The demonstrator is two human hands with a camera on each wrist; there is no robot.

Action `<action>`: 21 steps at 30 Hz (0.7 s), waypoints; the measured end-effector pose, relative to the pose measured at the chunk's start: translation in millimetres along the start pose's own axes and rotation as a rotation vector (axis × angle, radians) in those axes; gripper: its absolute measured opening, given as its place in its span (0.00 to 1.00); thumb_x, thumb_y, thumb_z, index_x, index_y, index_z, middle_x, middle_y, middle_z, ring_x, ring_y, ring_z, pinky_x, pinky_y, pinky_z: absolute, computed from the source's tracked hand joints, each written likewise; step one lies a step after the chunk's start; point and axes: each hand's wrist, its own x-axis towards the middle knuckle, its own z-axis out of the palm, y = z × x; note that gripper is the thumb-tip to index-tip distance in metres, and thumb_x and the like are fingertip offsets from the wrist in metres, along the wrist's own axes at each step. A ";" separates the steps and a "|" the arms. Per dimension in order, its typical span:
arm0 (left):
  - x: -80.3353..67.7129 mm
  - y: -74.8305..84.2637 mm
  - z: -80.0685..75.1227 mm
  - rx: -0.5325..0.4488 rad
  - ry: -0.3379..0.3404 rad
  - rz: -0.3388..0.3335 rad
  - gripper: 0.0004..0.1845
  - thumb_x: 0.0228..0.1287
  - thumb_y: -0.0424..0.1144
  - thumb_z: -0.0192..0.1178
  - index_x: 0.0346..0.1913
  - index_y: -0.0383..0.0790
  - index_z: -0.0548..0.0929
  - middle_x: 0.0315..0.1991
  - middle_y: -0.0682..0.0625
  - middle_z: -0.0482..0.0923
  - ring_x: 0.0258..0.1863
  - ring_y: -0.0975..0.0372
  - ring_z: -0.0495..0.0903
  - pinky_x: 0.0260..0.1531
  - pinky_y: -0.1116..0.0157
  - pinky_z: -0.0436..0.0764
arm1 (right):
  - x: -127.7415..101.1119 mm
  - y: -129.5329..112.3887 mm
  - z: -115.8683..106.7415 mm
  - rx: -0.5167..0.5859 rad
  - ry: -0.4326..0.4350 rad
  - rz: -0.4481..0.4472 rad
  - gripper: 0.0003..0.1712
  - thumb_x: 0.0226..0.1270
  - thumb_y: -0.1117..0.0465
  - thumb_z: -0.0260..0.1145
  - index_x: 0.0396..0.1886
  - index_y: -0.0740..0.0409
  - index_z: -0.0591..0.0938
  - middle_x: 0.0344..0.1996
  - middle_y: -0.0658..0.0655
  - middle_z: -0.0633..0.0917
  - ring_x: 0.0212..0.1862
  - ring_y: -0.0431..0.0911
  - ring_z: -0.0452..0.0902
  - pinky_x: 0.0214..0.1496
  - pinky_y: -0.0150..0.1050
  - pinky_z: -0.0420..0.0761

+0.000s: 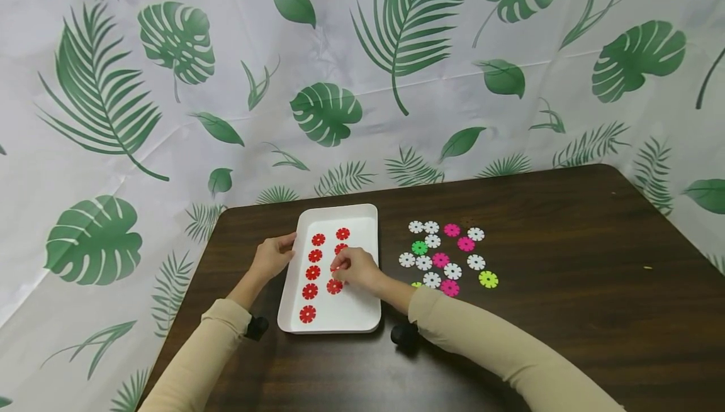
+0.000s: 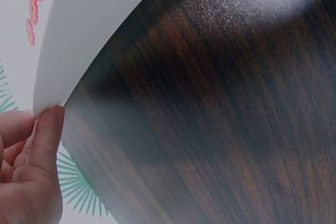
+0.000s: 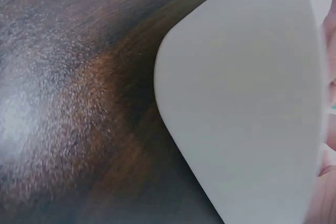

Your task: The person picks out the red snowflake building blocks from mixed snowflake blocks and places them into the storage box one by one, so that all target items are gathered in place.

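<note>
A white tray [image 1: 354, 314] lies on the table, its left rim pinched between the thumb and fingers of my left hand [image 1: 273, 256]. The left wrist view shows those fingertips [image 2: 50, 111] at the tray's edge. Inside the tray, red notched plastic discs [image 1: 308, 314] form two columns. Over the right column is my right hand [image 1: 359, 268], its thumb and fingers curled together on a red disc [image 1: 334, 269] that they partly hide. Another red disc [image 1: 334, 287] lies just below the fingertips. In the right wrist view the tray wall [image 3: 241, 98] covers most of that hand.
Right of the tray, loose notched discs are scattered on the dark wooden table [image 1: 566, 242]: white [image 1: 452, 271], pink [image 1: 450, 287], green [image 1: 419, 247] and yellow [image 1: 488, 279]. A leaf-patterned curtain [image 1: 238, 116] hangs behind the table's back edge.
</note>
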 end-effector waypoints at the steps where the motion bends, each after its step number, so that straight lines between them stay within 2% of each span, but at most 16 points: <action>1: 0.0 0.0 0.1 0.001 0.000 0.000 0.24 0.64 0.27 0.54 0.64 0.33 0.70 0.60 0.36 0.72 0.53 0.48 0.78 0.52 0.54 0.77 | -1.3 -0.7 -1.7 0.029 -0.004 -0.005 0.05 0.56 0.71 0.67 0.32 0.68 0.81 0.21 0.54 0.78 0.23 0.46 0.75 0.25 0.32 0.80; 6: 0.4 0.4 0.3 0.001 0.000 0.000 0.25 0.64 0.27 0.54 0.65 0.33 0.70 0.60 0.36 0.72 0.53 0.48 0.78 0.52 0.53 0.77 | -7.2 -2.9 -8.9 0.172 -0.022 -0.035 0.08 0.57 0.73 0.65 0.36 0.74 0.79 0.25 0.61 0.81 0.28 0.47 0.77 0.31 0.40 0.85; 10: 0.2 0.0 0.2 0.003 -0.002 -0.002 0.25 0.64 0.27 0.54 0.65 0.34 0.69 0.61 0.36 0.72 0.53 0.48 0.77 0.53 0.53 0.77 | -10.1 -4.5 -12.7 0.236 -0.033 -0.032 0.10 0.58 0.74 0.63 0.38 0.77 0.77 0.28 0.63 0.81 0.29 0.44 0.76 0.34 0.40 0.85; 21: 0.1 1.4 -0.2 0.004 -0.001 -0.003 0.25 0.64 0.27 0.54 0.65 0.34 0.70 0.61 0.36 0.72 0.53 0.48 0.77 0.53 0.53 0.76 | -21.7 -9.7 -28.2 0.291 -0.018 -0.012 0.11 0.60 0.73 0.63 0.41 0.76 0.77 0.28 0.57 0.78 0.30 0.41 0.76 0.38 0.40 0.85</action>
